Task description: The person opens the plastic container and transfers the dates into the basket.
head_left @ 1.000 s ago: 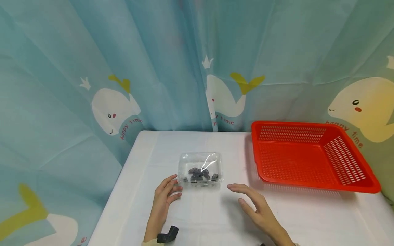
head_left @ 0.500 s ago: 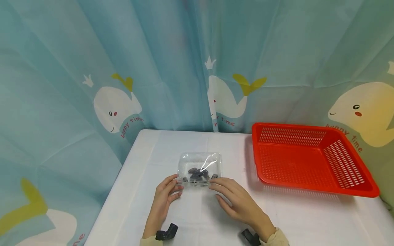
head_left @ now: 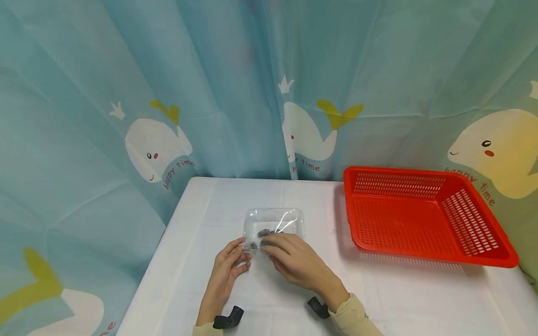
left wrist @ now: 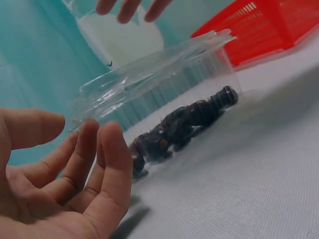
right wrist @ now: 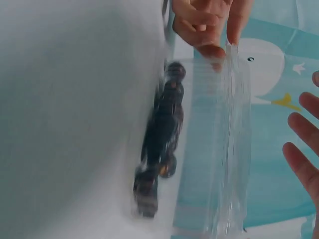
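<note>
A clear plastic clamshell box (head_left: 272, 216) stands on the white table, its lid down. Inside lie several dark, glossy, wrinkled pieces (left wrist: 174, 127) resembling dried fruit, gathered along the bottom. At the box's near-left corner, my left hand (head_left: 227, 273) pinches the rim, thumb above and fingers below, as the right wrist view also shows. My right hand (head_left: 300, 263) hovers over the box's front with fingers extended and spread. A gap shows between those fingertips and the lid (right wrist: 234, 149) in the right wrist view. In the head view this hand hides the box's right front part.
To the right on the table sits a red slotted plastic basket (head_left: 395, 224). A blue-green curtain (head_left: 235, 93) with whale prints hangs behind the table's back edge. Black camera mounts (head_left: 229, 318) are on both wrists.
My right hand has moved left, from beside the box to over its front. My left hand has stayed at the near-left corner, and the box has hardly moved.
</note>
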A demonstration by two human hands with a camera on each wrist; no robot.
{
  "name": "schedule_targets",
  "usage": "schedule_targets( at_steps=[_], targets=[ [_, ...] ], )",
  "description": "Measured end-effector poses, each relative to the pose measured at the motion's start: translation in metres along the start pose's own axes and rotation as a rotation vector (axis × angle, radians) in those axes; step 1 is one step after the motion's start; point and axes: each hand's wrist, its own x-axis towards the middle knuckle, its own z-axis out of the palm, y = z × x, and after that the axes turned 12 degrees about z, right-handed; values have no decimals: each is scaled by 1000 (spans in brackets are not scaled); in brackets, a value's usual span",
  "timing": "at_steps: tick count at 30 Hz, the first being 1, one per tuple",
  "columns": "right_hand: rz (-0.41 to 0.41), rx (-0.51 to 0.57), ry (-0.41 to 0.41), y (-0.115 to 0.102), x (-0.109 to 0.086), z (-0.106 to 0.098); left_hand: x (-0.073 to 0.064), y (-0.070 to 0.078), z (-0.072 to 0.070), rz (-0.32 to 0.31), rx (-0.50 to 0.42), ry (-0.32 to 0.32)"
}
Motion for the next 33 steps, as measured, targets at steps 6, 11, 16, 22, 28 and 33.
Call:
schedule_targets(
  at_steps=[6, 11, 16, 22, 28, 33],
  targets=[
    [-6, -46, -43, -4, 13, 12, 0, -4, -3, 0, -33, -24],
    [-3, -88, -79, -5, 21, 24, 0, -7, -5, 11, -37, -61],
    [19, -83, -116, -5, 25, 33, 0, -9, -5, 2, -65, -64],
    [63, -96, -172, -6, 25, 40, 1, -10, -4, -2, -106, -56],
    [105, -115, -171, -7, 26, 44, 1, -11, -5, 10, -129, -70],
    [100, -165, -164, -9, 28, 46, 2, -12, -6, 21, -122, -77]
  ],
)
